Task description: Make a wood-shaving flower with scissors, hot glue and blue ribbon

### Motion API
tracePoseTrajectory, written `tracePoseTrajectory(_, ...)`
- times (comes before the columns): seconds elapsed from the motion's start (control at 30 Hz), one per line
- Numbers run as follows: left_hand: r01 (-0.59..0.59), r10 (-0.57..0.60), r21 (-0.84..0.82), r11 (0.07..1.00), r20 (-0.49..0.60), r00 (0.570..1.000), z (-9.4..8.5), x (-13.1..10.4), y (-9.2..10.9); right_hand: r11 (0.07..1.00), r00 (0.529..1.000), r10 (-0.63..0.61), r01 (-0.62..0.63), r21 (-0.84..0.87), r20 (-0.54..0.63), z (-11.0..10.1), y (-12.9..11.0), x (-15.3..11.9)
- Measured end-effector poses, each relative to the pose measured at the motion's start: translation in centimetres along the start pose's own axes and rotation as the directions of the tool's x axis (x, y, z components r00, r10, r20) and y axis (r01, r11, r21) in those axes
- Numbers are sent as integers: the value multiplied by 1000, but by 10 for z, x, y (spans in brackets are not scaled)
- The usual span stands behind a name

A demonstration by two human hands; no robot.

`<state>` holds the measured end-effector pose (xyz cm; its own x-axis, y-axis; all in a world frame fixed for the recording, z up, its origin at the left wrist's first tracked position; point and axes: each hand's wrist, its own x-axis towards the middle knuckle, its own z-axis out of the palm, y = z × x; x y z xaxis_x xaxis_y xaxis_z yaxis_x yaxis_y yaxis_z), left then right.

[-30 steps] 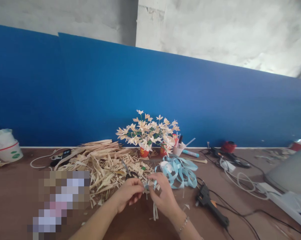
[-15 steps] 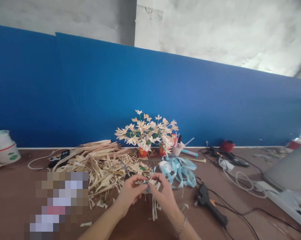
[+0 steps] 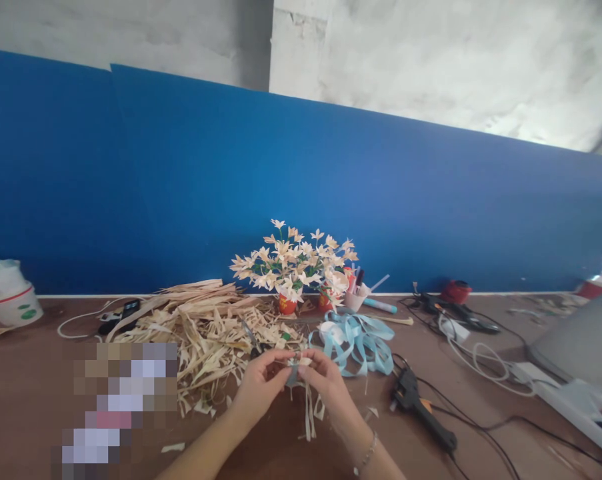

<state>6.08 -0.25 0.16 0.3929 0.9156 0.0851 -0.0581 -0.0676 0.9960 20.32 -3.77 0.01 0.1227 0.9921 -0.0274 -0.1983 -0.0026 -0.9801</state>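
My left hand (image 3: 259,385) and my right hand (image 3: 329,381) meet low in the middle of the view, thumbs and fingertips pinched together. Between them is a small piece of pale husk with grey-blue ribbon (image 3: 294,375) around it, partly hidden by the fingers. Thin pale strips (image 3: 309,415) hang down beside my right hand. Just beyond the fingers lies a heap of dried husk strips (image 3: 211,340), with scissors (image 3: 251,337) on its near right side. Loose light-blue ribbon (image 3: 368,340) is tangled behind my right hand.
Pale husk flowers (image 3: 283,257) stand in red pots (image 3: 287,304) at the back, beside a white cup of pens (image 3: 353,300). A black glue gun (image 3: 421,410) and cables lie to the right. A white bucket (image 3: 13,305) stands far left; a blue partition (image 3: 205,187) closes the back.
The fingers of both hands have shifted slightly around the small piece, my right fingers drawing a little nearer the left. Both hands still hold it in nearly the same place.
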Motion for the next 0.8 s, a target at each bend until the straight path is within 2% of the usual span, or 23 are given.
tracePoseTrajectory(0.17, -93, 93, 48, 995, -6, 996, -1, 1, -4, 1000, 999, 7, -7, -1, 50, -2, 3, 2)
tracePoseTrajectory(0.23, -67, 68, 41, 997, -34, 997, -2, 3, -7, 998, 998, -25, 28, -60, 53, -3, 4, 1)
tracePoseTrajectory(0.3, 6, -5, 13, 1000, -57, 998, -2, 4, -10, 972, 992, -124, 126, -199, 26, -4, 4, -1)
tracePoseTrajectory(0.33, 43, -43, -3, 999, -65, 997, -2, 4, -10, 935, 979, -202, 196, -294, 11, -4, 3, -2)
tracePoseTrajectory(0.4, 90, -93, -36, 995, -75, 993, -2, 5, -11, 804, 925, -378, 344, -486, 29, -4, 0, -5)
tracePoseTrajectory(0.5, 114, -118, -66, 991, -64, 991, -2, 7, -11, 566, 821, -551, 498, -657, 149, 0, -4, -8)
tracePoseTrajectory(0.57, 118, -121, -70, 991, -49, 991, -1, 7, -12, 447, 772, -598, 545, -709, 216, 3, -6, -7)
tracePoseTrajectory(0.63, 112, -115, -71, 991, -34, 993, 0, 7, -13, 366, 746, -616, 555, -747, 253, 5, -6, -6)
tracePoseTrajectory(0.7, 107, -108, -68, 992, -22, 994, 0, 7, -14, 315, 734, -623, 551, -773, 270, 5, -5, -5)
tracePoseTrajectory(0.8, 122, -123, -42, 992, -11, 992, 0, 6, -15, 292, 732, -629, 534, -794, 262, 4, -4, -4)
